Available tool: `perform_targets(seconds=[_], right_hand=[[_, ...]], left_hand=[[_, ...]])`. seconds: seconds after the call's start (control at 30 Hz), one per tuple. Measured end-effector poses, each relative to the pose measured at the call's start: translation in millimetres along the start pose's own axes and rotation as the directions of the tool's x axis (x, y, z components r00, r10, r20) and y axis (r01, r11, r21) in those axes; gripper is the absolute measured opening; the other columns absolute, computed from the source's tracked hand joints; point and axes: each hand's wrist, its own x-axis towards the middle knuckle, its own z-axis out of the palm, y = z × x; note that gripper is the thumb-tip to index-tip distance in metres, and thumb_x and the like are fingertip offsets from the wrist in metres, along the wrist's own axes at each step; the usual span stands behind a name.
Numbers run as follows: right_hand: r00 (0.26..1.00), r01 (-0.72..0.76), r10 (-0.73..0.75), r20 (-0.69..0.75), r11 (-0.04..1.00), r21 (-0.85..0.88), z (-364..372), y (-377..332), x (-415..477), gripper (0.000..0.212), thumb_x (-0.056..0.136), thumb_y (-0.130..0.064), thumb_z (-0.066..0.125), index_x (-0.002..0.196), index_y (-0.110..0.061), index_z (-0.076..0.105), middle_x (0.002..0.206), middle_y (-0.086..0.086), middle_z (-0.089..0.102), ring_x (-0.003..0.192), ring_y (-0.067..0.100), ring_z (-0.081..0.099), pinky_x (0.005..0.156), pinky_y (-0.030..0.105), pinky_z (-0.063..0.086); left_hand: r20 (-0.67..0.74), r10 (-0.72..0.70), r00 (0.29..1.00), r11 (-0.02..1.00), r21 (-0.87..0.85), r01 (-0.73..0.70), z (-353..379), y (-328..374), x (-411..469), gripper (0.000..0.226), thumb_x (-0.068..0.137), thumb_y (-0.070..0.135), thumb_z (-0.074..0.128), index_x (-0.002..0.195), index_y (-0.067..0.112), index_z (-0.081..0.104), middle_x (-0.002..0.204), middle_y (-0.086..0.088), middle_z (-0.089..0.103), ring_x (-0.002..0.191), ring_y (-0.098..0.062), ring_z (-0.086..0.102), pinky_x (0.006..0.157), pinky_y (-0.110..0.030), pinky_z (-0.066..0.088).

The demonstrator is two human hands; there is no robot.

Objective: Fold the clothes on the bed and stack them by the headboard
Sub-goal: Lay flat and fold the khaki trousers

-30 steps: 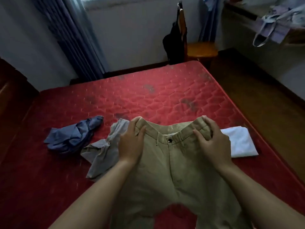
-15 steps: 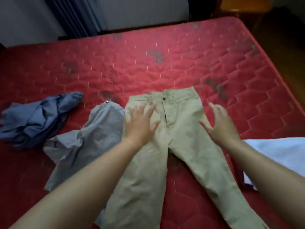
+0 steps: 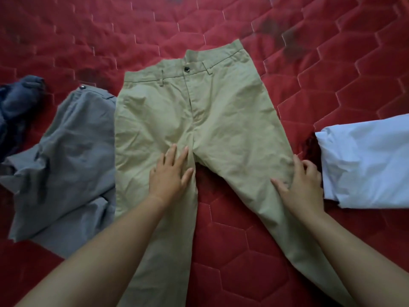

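Note:
Khaki trousers (image 3: 205, 111) lie spread flat, front up, on the red quilted mattress (image 3: 332, 63), waistband away from me and legs apart. My left hand (image 3: 171, 173) rests flat with fingers spread on the upper left leg, beside the crotch. My right hand (image 3: 298, 185) sits at the outer edge of the right leg, fingers curled over the seam and thumb out on the cloth. Whether it pinches the fabric I cannot tell. Grey trousers (image 3: 64, 156) lie crumpled to the left, touching the khaki pair.
A folded white garment (image 3: 365, 162) lies just right of my right hand. A crumpled blue garment (image 3: 15, 107) sits at the far left edge. Bare red mattress shows beyond the waistband and between the trouser legs.
My hands have let go of the waistband and slid down the trousers to the thighs. The trousers now lie flat, and my view has dropped closer to the bed.

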Motion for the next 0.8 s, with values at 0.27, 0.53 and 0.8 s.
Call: perform_targets(seconds=[0.27, 0.53, 0.8], right_hand=[[0.954, 0.128, -0.044, -0.297, 0.954, 0.272, -44, -2, 7, 0.043, 0.085, -0.021, 0.062, 0.125, -0.018, 0.047, 0.114, 0.008, 0.060, 0.096, 0.026, 0.056, 0.078, 0.031, 0.038], [0.883, 0.470, -0.465, -0.065, 0.877, 0.101, -7, -41, -46, 0.041, 0.079, -0.014, 0.071, 0.116, -0.002, 0.058, 0.117, 0.018, 0.055, 0.110, 0.035, 0.052, 0.097, 0.035, 0.035], [0.874, 0.475, -0.485, 0.010, 0.860, 0.184, 49, -80, -62, 0.042, 0.082, -0.016, 0.069, 0.121, -0.005, 0.059, 0.123, 0.016, 0.053, 0.115, 0.032, 0.050, 0.101, 0.036, 0.038]], left_hand=[[0.018, -0.010, 1.000, 0.999, 0.039, 0.009, 1, 1, -25, 0.066, 0.087, 0.063, 0.035, 0.146, 0.041, 0.015, 0.157, -0.001, 0.011, 0.139, -0.023, 0.023, 0.100, -0.051, 0.038], [-0.029, -0.043, 0.999, 0.999, 0.014, 0.043, 6, 14, -71, 0.062, 0.091, 0.052, 0.041, 0.146, 0.035, 0.018, 0.156, -0.002, 0.015, 0.136, -0.023, 0.028, 0.099, -0.049, 0.039], [0.155, -0.119, 0.981, 0.993, 0.044, 0.113, 39, -31, -116, 0.062, 0.092, 0.058, 0.029, 0.146, 0.044, 0.002, 0.158, 0.008, -0.007, 0.144, -0.015, 0.004, 0.104, -0.060, 0.021]])
